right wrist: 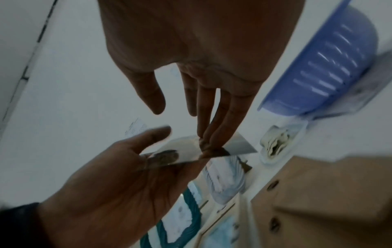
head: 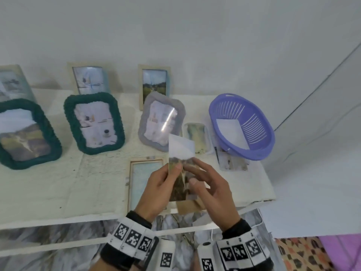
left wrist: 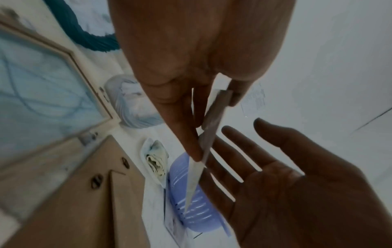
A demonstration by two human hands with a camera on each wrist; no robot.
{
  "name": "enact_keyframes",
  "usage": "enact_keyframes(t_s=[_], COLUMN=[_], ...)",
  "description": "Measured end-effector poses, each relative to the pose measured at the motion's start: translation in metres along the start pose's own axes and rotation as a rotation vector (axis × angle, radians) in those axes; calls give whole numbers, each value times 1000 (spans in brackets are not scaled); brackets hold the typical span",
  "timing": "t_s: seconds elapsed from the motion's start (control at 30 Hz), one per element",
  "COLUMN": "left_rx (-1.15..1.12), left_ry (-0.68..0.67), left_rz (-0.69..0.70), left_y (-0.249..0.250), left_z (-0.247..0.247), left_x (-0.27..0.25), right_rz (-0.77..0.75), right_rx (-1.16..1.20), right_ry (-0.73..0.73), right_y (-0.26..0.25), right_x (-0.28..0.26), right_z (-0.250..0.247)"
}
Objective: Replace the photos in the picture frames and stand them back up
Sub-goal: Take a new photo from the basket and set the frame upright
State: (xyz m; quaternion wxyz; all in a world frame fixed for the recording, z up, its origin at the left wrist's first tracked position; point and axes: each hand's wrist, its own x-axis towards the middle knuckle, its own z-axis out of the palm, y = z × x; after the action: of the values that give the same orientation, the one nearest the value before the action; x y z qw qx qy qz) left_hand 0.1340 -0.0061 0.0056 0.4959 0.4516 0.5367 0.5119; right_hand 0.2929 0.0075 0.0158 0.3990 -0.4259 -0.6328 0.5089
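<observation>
A landscape photo [head: 181,151] is held upright above the table's front edge. My left hand [head: 172,173] pinches its left edge between thumb and fingers. My right hand [head: 201,173] stays open, its straight fingertips touching the photo's right side. In the left wrist view the photo [left wrist: 214,117] shows edge-on under my left hand [left wrist: 191,67], with the flat palm of my right hand [left wrist: 286,184] beside it. In the right wrist view, the fingertips [right wrist: 207,139] of my right hand rest on the photo [right wrist: 184,149]. A wooden frame [head: 144,178] lies flat below, its brown backing board [head: 190,206] beside it.
Two green knitted frames [head: 93,122] [head: 25,132] and a grey knitted frame [head: 162,122] stand mid-table. More wooden frames [head: 154,83] stand behind. A purple basket [head: 242,126] sits at the right, with a loose photo [head: 232,163] and a small white frame [head: 197,137] nearby.
</observation>
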Motion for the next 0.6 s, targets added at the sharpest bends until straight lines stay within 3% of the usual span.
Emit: enact_keyframes(t_s=[0.13, 0.23, 0.33, 0.4, 0.6], left_rx=[129, 157, 169, 151, 233], left_ry=[129, 212, 265, 320, 381], left_rz=[-36, -99, -147, -186, -308], left_y=[-18, -26, -29, -34, -48], left_z=[43, 71, 94, 107, 128], left_x=[15, 30, 44, 54, 86], right_rz=[-101, -295, -239, -198, -333], right_rx=[-303, -801, -1128, -1197, -1111], right_ry=[-62, 113, 106, 47, -14], right_y=[10, 34, 53, 61, 55], right_x=[9, 32, 60, 71, 89], right_z=[-60, -115, -162, -182, -210])
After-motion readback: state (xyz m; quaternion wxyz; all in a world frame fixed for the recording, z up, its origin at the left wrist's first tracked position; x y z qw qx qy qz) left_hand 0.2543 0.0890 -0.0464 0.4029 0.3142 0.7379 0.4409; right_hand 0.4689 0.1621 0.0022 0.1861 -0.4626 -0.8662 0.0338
